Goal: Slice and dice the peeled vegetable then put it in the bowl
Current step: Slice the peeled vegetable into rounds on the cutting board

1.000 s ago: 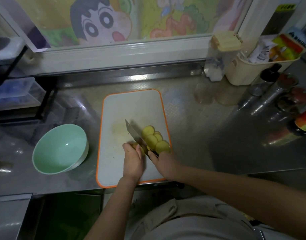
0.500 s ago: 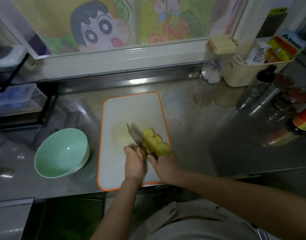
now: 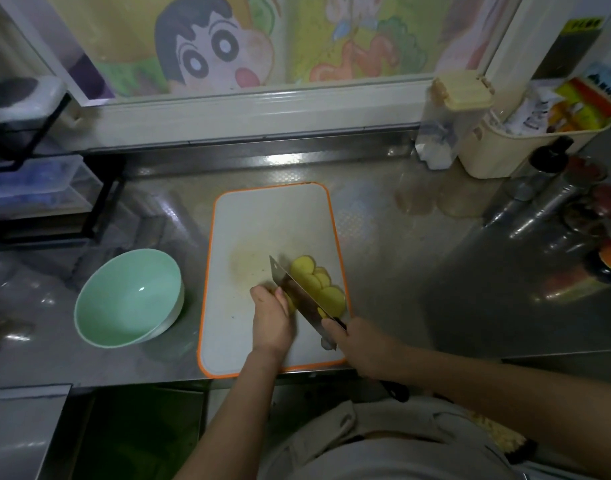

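Lying fanned on the cutting board, several slices were cut; the left hand, fingers curled, held the uncut end, the right hand clamped the knife. Dicing was not begun, the bowl empty.

place: kitchen | cues: steel counter, cutting board, seasoning bottles

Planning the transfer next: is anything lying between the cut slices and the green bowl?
The knife in the right hand and the left hand holding the uncut piece sit on the cutting board left of the slices, bowl side. The counter between board and bowl shows nothing.
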The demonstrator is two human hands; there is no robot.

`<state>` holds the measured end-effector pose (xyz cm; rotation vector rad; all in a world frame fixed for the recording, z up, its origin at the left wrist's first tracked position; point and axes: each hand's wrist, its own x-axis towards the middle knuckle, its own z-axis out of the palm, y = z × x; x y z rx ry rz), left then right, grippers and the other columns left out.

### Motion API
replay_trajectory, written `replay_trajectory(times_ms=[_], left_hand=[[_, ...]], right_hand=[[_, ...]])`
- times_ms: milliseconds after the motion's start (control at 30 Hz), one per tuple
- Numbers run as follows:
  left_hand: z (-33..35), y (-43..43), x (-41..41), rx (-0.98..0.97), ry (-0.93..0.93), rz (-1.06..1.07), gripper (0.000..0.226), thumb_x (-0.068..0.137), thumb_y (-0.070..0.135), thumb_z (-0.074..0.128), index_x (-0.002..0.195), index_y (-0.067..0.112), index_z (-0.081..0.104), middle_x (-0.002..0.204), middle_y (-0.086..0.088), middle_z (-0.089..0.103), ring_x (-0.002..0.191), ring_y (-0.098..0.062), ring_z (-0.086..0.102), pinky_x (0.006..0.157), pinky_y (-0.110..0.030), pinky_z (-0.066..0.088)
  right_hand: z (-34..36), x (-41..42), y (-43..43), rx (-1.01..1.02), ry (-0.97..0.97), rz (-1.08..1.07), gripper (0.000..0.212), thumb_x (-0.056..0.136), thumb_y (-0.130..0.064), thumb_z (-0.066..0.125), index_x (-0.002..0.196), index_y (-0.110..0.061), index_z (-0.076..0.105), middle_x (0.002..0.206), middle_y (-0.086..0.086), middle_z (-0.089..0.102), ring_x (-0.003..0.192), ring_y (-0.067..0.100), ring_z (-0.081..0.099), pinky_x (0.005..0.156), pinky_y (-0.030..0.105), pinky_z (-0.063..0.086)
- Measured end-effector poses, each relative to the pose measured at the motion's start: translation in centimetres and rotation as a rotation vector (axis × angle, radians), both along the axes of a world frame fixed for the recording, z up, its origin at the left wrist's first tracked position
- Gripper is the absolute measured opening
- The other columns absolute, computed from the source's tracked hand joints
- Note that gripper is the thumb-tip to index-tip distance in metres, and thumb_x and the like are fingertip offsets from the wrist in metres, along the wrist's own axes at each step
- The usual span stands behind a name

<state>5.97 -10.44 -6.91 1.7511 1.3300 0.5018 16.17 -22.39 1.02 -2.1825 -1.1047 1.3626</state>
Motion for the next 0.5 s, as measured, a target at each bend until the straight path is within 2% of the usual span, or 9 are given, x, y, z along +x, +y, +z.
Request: replay_trajectory(times_ms=[133, 267, 367, 433, 467, 500], left_hand=[[0.3, -0.1, 0.1, 0.003, -0.025, -0.001, 0.015, 0.100, 0.021, 0.029, 0.100, 0.006, 0.029, 0.082, -0.001, 0.045, 0.071, -0.013, 0.046, 0.067, -0.031, 0.038], [0.5, -0.2, 0.1, 0.010, -0.046, -0.012, 0.012, 0.100, 0.018, 0.030, 0.099, 0.006, 0.029, 0.080, 0.003, 0.041, 0.070, -0.004, 0.041, 0.069, -0.028, 0.034], [0.1, 0.0, -0.1, 0.019, -0.055, -0.013, 0.013, 0.099, 0.017, 0.030, 0.097, 0.005, 0.028, 0.078, 0.002, 0.041, 0.068, -0.006, 0.040, 0.069, -0.030, 0.035], [-0.2, 0.0, -0.1, 0.025, -0.062, -0.007, 0.013, 0.099, 0.017, 0.030, 0.097, 0.005, 0.029, 0.076, 0.001, 0.041, 0.066, -0.009, 0.041, 0.069, -0.031, 0.037], [-0.3, 0.1, -0.1, 0.025, -0.067, -0.005, 0.013, 0.099, 0.017, 0.030, 0.096, 0.005, 0.029, 0.075, 0.001, 0.041, 0.065, -0.009, 0.041, 0.068, -0.032, 0.037], [-0.3, 0.0, -0.1, 0.025, -0.074, -0.004, 0.012, 0.099, 0.016, 0.030, 0.095, 0.005, 0.029, 0.074, 0.000, 0.041, 0.065, -0.009, 0.040, 0.067, -0.032, 0.037]], right_hand=[[-0.6, -0.1, 0.2, 0.009, -0.034, 0.031, 0.046, 0.099, -0.050, 0.024, 0.065, -0.021, 0.035, 0.067, -0.001, 0.042, 0.057, 0.007, 0.038, 0.055, 0.015, 0.032], [-0.6, -0.6, 0.2, 0.086, -0.014, -0.041, 0.039, 0.101, -0.037, 0.032, 0.064, -0.025, 0.028, 0.064, -0.007, 0.034, 0.054, 0.001, 0.032, 0.046, 0.008, 0.036], [-1.2, -0.9, 0.3, 0.093, -0.052, -0.088, 0.043, 0.101, -0.035, 0.036, 0.061, -0.020, 0.031, 0.058, -0.003, 0.036, 0.048, 0.004, 0.032, 0.040, 0.011, 0.030], [-1.7, -1.1, 0.3, 0.118, 0.015, -0.084, 0.037, 0.101, -0.039, 0.033, 0.065, -0.027, 0.031, 0.065, -0.007, 0.039, 0.055, 0.000, 0.035, 0.047, 0.008, 0.035], [-2.0, -1.2, 0.4, 0.126, 0.040, -0.080, 0.034, 0.100, -0.041, 0.032, 0.068, -0.031, 0.029, 0.071, -0.007, 0.042, 0.061, 0.001, 0.039, 0.055, 0.006, 0.038], [-2.5, -1.3, 0.5, 0.133, 0.056, -0.090, 0.032, 0.099, -0.043, 0.033, 0.069, -0.034, 0.028, 0.078, -0.003, 0.046, 0.066, 0.005, 0.043, 0.068, 0.012, 0.043]])
